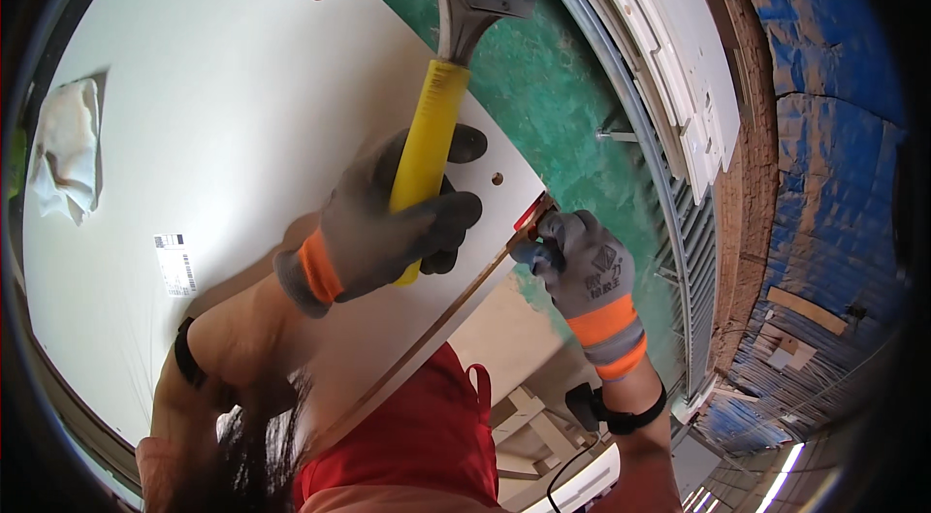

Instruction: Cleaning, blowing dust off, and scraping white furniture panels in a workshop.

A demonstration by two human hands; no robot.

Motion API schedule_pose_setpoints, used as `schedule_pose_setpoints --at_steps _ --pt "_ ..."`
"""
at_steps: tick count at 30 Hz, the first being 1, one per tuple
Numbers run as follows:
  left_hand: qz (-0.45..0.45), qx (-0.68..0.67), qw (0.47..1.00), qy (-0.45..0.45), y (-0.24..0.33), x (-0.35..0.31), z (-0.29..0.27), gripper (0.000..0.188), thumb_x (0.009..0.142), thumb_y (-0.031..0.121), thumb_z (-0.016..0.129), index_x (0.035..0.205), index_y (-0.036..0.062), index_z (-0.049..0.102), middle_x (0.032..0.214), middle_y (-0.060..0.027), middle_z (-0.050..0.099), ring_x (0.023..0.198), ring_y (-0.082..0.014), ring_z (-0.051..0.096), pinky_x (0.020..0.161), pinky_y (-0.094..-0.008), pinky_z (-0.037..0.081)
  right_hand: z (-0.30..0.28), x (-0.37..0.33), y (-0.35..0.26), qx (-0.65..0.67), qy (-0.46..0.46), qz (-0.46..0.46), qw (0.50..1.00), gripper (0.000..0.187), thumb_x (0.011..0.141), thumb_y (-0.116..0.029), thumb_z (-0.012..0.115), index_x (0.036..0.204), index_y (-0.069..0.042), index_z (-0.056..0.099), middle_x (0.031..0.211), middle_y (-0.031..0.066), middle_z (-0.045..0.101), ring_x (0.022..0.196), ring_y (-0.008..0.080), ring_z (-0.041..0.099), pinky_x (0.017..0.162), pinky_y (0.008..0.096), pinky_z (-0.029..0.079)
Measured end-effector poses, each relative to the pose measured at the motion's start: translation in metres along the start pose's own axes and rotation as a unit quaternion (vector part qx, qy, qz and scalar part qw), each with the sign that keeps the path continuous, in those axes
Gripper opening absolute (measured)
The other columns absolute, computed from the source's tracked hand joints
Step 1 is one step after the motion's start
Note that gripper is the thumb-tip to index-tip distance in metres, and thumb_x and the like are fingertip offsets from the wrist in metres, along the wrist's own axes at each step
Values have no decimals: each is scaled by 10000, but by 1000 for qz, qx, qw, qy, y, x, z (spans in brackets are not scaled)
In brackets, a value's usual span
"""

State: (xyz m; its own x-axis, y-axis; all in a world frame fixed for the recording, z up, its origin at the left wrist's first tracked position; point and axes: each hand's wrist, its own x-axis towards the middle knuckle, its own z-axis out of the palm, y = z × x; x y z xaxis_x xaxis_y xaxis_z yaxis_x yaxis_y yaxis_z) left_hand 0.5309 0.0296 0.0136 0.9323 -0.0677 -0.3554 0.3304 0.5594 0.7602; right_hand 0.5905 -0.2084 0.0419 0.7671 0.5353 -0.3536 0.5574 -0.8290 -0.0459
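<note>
My left hand [388,217], in a grey and black glove with an orange band, is closed round the yellow handle of a scraper [427,135]. The scraper's metal head points away from me and runs out at the top of the view. Below it lies a large white panel [242,48] with drilled holes and a brown edge strip [427,334] along its near side. At the panel's right corner, the fingers of my right hand [587,261], gloved alike, are pinched together. A small red piece [527,214] shows beside them; what they grip is mostly hidden.
A crumpled white cloth [68,149] and a printed label [175,266] lie on the panel's left part. Beyond its right edge is a green floor [562,115], with stacked white boards [659,48] on a metal frame. Wooden pieces [529,435] stand below.
</note>
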Motion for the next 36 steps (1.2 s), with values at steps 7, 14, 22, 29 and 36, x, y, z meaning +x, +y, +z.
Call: schedule_pose_setpoints --at_steps 7,14,22,29,36 --pt "-43 1 999 29 6 2 1 484 831 0 575 1284 -73 424 653 -54 581 522 -145 597 485 -279 480 -5 4 2 31 5 -46 998 293 769 -216 708 1003 -83 593 898 114 615 693 291 640 606 369 526" --pt "-40 -50 998 12 -1 4 -5 470 803 -20 687 1227 -42 487 659 -57 599 514 -112 572 454 -265 433 4 8 13 95 13 -74 993 317 698 -204 759 928 -90 573 842 91 609 617 288 622 544 345 517" --pt "18 -49 999 16 -9 5 -6 479 815 -54 681 1246 -60 474 676 -48 614 543 -100 582 494 -253 440 13 10 30 197 -1 -96 976 405 601 -109 786 949 -94 580 847 81 603 629 267 617 567 340 513" --pt "7 -36 999 12 -2 4 -7 462 824 -62 665 1245 -51 474 696 -50 615 566 -96 591 516 -243 443 17 11 33 249 30 -149 957 369 608 -34 757 935 -63 588 835 105 601 643 232 620 579 317 512" --pt "11 -52 998 18 -5 3 -6 448 837 -47 660 1248 -20 483 694 -31 607 584 -87 590 520 -235 432 23 5 31 469 1 21 883 161 745 46 696 844 -15 585 725 89 590 558 139 569 525 258 452"
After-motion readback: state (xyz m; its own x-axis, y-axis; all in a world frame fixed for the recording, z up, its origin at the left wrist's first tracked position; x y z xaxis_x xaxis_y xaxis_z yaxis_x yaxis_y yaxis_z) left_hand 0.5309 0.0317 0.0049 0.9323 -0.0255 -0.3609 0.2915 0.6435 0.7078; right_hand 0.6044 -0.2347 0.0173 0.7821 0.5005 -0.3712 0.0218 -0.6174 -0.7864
